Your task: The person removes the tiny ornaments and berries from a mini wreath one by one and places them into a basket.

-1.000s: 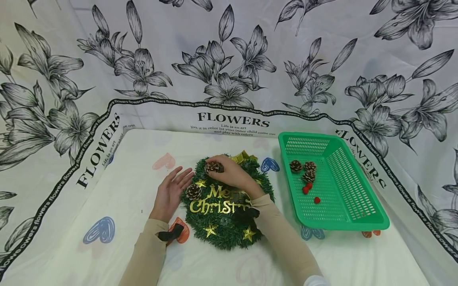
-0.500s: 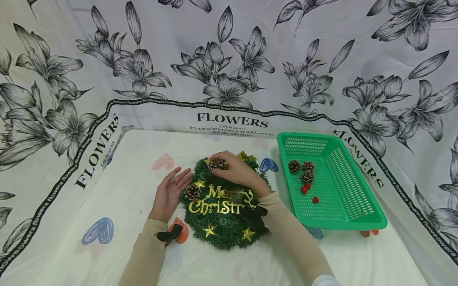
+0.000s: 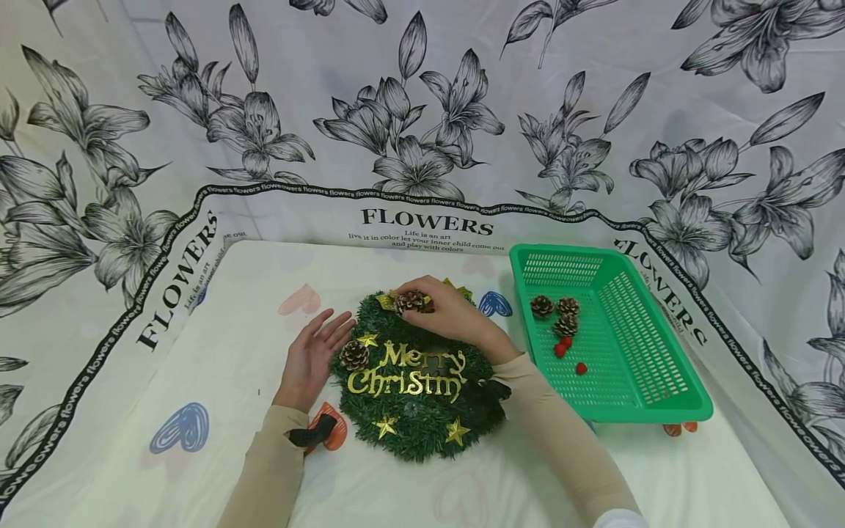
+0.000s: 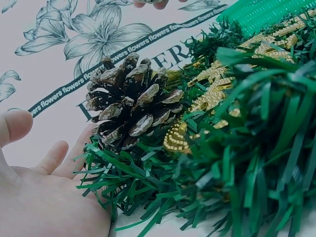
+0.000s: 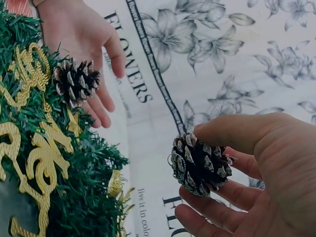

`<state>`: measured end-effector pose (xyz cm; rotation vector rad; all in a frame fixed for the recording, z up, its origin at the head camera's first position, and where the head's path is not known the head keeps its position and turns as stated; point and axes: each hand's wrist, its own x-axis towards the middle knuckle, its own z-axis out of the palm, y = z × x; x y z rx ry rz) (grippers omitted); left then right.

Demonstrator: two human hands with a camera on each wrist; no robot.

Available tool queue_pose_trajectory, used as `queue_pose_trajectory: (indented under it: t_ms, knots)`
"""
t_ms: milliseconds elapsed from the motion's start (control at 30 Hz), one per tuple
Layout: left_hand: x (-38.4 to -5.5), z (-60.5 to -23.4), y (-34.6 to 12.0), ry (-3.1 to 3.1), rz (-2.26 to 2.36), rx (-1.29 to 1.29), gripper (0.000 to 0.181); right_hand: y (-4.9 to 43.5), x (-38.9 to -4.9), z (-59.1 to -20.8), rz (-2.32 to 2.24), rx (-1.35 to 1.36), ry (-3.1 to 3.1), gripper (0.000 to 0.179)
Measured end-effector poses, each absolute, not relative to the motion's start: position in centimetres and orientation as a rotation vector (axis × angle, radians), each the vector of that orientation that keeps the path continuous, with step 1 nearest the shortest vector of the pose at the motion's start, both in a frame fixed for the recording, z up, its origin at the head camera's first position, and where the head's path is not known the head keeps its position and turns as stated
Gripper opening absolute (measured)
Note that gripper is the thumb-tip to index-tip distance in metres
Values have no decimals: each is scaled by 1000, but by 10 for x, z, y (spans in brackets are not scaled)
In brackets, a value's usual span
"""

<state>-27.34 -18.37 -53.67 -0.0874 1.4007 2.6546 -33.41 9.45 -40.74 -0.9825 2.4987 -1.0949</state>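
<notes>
A green tinsel wreath (image 3: 422,433) lies on the table, with gold "Merry Christmas" lettering (image 3: 404,383) and gold stars on it. My right hand (image 3: 445,312) pinches a brown, white-tipped pinecone (image 5: 200,165) between thumb and fingers above the wreath's far edge. In the right wrist view this cone hangs apart from the greenery. Another pinecone (image 4: 131,101) sits on the wreath's left side. Next to it my left hand (image 3: 313,359) is held palm up with fingers extended, at the wreath's left edge. Part of the lettering is hidden by the right wrist.
On the right stands a green plastic basket (image 3: 660,414). Inside it are several items: pinecones (image 3: 566,325) and small red balls (image 3: 582,369). A white cloth with printed hearts (image 3: 181,427) covers the table, and a flower-printed curtain (image 3: 422,169) rises behind.
My right hand has shifted a little to the right along the wreath's far edge with the pinecone, uncovering more lettering and gold trim. The left hand has hardly moved.
</notes>
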Motion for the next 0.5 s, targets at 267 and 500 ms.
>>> queue_pose_trajectory:
  t_ms: [267, 500]
  knots:
    - [-274, -534, -184, 1389, 2666, -95, 62, 106, -333, -397, -1094, -986, 2512, 43]
    - [-273, -534, -184, 1390, 2654, -89, 62, 116, -331, -396, -1066, -972, 2529, 45]
